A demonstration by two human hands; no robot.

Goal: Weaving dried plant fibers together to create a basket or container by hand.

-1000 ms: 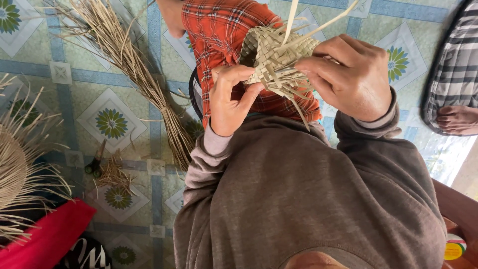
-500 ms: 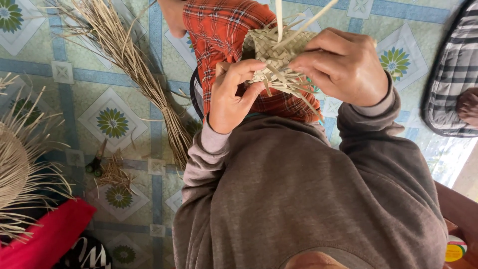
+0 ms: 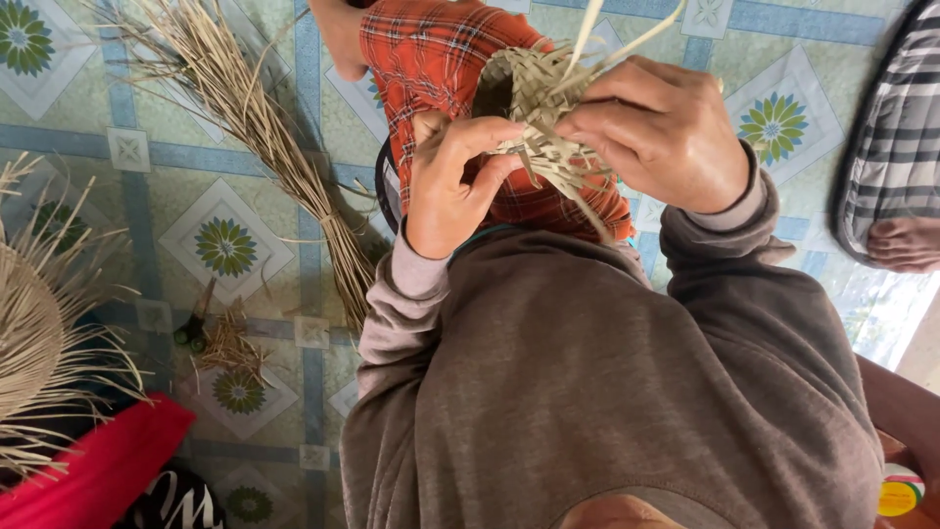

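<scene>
now both hands grip a half-woven straw basket (image 3: 537,103): left hand (image 3: 452,181) fingers pinch strips, right hand (image 3: 666,132) fingers clamp its side; straw bundle (image 3: 259,127) on floor.

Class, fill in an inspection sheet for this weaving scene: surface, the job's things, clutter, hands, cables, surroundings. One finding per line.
Surface: tiled floor with blue bands and green flower patterns.
Job's things: small woven straw piece, loose strips sticking up and hanging down, held above a red checked cloth.
Clutter: long straw bundle on the floor; short straw scraps; a large woven piece with fringe at the left edge; red fabric.
Hands: left hand pinches the weave's lower edge; right hand grips its right side.
Cables: nothing seen.
Surroundings: striped fabric and another person's foot at right.
</scene>
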